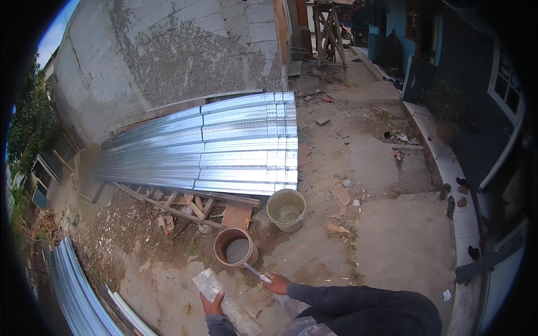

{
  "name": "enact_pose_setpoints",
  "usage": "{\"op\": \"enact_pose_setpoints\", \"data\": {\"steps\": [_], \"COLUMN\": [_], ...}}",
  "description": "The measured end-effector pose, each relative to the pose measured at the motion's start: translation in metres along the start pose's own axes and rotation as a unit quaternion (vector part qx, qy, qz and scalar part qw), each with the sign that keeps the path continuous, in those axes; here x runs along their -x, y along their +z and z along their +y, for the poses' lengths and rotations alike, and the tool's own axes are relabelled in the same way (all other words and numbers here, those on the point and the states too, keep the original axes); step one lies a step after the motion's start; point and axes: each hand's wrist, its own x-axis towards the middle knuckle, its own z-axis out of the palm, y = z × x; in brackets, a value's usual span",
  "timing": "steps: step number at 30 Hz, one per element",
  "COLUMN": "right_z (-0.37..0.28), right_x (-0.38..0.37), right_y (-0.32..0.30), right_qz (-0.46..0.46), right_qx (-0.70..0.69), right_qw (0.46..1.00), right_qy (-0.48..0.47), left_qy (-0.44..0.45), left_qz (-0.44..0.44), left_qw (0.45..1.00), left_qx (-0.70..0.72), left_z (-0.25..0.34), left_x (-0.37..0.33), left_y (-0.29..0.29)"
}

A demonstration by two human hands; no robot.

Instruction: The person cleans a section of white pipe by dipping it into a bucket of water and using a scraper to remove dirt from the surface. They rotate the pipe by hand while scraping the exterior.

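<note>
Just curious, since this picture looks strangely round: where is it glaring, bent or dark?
Head view: glare whitens the metal sheets; the white tiled ledge bows at right; the corners go black. Same view: the left hand and right hand are clear enough to make out; the nearer bucket is partly shaded inside.

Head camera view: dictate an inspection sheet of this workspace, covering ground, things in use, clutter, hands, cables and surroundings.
Surface: patchy concrete and dirt ground.
Things: pale block; pale-handled tool, its far end at the brown bucket, grey material inside; pale bucket beyond, to the right.
Clutter: wood pieces, scattered rubble, corrugated metal sheets.
Hands: left hand grips the block; right hand grips the tool.
Cables: nothing seen.
Surroundings: block wall ahead, wooden stand farther off, footwear along the tiled ledge at right.
</note>
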Motion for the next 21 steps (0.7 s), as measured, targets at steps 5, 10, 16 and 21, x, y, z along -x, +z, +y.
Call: {"op": "enact_pose_setpoints", "data": {"steps": [5, 10, 16, 21], "right_z": [0.045, 0.048, 0.062, 0.021], "right_x": [-0.151, -0.261, -0.366, -0.432], "right_y": [0.045, 0.068, 0.079, 0.093], "right_qz": [0.016, -0.007, 0.032, 0.005], "right_qx": [-0.092, -0.104, 0.014, 0.012], "right_qw": [0.992, 0.979, 0.977, 0.993], "right_qy": [0.086, 0.173, 0.209, 0.119], "left_qy": [-0.113, -0.216, -0.278, -0.22], "left_qz": [-0.05, -0.095, -0.22, -0.229], "left_qw": [0.977, 0.939, 0.895, 0.9], "left_qx": [-0.173, -0.25, -0.271, -0.298], "left_z": [-0.07, -0.155, -0.25, -0.365], "left_x": [-0.136, -0.234, -0.356, -0.438], "left_y": [-0.016, -0.057, -0.006, 0.002]}}
